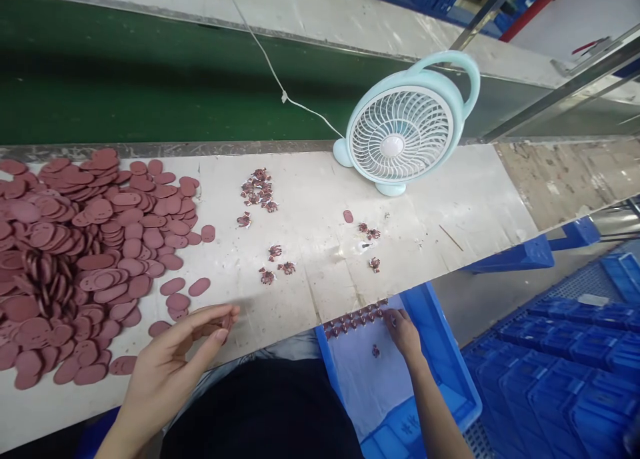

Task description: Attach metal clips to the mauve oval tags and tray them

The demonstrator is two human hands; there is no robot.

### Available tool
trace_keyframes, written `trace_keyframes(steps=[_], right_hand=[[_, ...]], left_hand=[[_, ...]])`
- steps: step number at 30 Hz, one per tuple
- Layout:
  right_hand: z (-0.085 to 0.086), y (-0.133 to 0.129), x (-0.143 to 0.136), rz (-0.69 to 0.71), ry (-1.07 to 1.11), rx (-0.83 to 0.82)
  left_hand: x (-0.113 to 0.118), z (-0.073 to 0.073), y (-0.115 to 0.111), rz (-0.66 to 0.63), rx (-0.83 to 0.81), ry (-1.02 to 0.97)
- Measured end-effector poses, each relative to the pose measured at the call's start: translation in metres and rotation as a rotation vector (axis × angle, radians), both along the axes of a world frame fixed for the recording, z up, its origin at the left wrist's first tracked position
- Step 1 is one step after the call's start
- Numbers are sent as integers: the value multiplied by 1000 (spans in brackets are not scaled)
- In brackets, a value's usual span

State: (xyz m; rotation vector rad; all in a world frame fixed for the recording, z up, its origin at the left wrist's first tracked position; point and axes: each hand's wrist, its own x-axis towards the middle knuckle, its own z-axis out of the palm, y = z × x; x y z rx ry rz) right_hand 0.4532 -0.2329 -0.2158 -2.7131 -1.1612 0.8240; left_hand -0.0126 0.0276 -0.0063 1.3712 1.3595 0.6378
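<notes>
Flat maroon ovals [133,248] lie left of half-curled left fingers [207,314], small reddish-brown pieces [353,320] beside bent right fingers [395,322]; can't tell whether either grips anything.

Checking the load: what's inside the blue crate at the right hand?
A white sheet, with brown pieces in rows near the table and one apart. The table and right hand hide part; anything beneath the sheet is covered.

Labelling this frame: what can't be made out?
All head view:
Right hand: any held piece, hidden by its own fingers.
Left hand: same, curled fingers hide it.
Disc pile: lower layers covered by upper; left edge cuts it.
Bin: bottom edge cuts it.
Small pieces: details too small.
</notes>
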Motion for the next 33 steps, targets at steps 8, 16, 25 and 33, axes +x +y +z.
trace_keyframes(steps=[8, 16, 25, 33], right_hand=[[57, 5, -8, -135, 225, -45], [197, 81, -96, 87, 939, 150], [239, 190, -242, 68, 1351, 386], [245, 213, -257, 313, 1035, 448]], left_hand=[[-11, -16, 0, -182, 222, 163], [7, -44, 5, -414, 699, 432], [22, -8, -30, -108, -273, -587], [28, -15, -39, 133, -645, -1000]])
